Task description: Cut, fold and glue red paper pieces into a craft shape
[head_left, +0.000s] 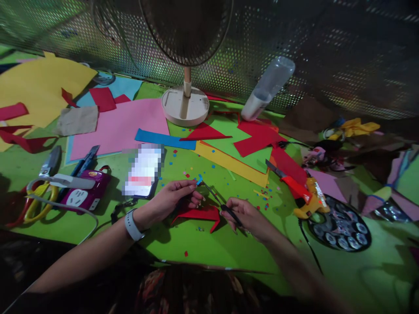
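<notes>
My left hand [175, 198] is pinched on a tiny blue scrap of paper [199, 179] at its fingertips, just above a folded red paper piece [199, 213] lying on the green sheet [203, 244]. My right hand [244, 216] is closed around the black handles of small scissors [218, 199], whose blades point up and left toward the blue scrap. A grey watch band sits on my left wrist. Small coloured paper bits lie scattered around both hands.
A fan base [185, 104] stands at the back centre, a tipped clear bottle [266, 87] to its right. Pink [121, 124], yellow, red and blue paper sheets lie about. A phone [144, 172], purple power strip [87, 192], yellow scissors, orange glue gun [303, 192] and sequin disc [340, 224] surround me.
</notes>
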A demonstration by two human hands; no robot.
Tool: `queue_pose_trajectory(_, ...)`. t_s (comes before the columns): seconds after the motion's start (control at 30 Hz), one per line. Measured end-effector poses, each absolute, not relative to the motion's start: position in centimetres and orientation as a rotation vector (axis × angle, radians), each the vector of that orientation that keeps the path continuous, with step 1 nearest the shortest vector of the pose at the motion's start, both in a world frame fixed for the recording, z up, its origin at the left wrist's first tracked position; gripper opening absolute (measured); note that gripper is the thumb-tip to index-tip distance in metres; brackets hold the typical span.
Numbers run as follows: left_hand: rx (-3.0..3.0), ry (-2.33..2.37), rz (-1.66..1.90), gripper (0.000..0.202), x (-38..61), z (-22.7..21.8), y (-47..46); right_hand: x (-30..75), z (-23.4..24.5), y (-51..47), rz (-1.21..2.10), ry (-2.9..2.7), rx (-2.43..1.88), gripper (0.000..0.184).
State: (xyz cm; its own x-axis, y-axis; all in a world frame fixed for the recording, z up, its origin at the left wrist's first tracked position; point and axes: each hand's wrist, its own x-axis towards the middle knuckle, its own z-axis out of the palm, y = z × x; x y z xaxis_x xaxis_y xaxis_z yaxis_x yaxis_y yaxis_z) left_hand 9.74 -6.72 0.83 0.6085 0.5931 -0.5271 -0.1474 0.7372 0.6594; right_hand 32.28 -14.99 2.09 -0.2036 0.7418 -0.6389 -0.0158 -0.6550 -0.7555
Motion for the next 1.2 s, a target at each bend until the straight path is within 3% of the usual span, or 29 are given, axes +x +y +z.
queue_pose_trajectory(1.2, 0.577, 0.806, 0.448, 0.027, 9.93, 0.81, -6.93, 32.36, 2.24, -14.81, 1.951, -0.868, -1.525, 0.047)
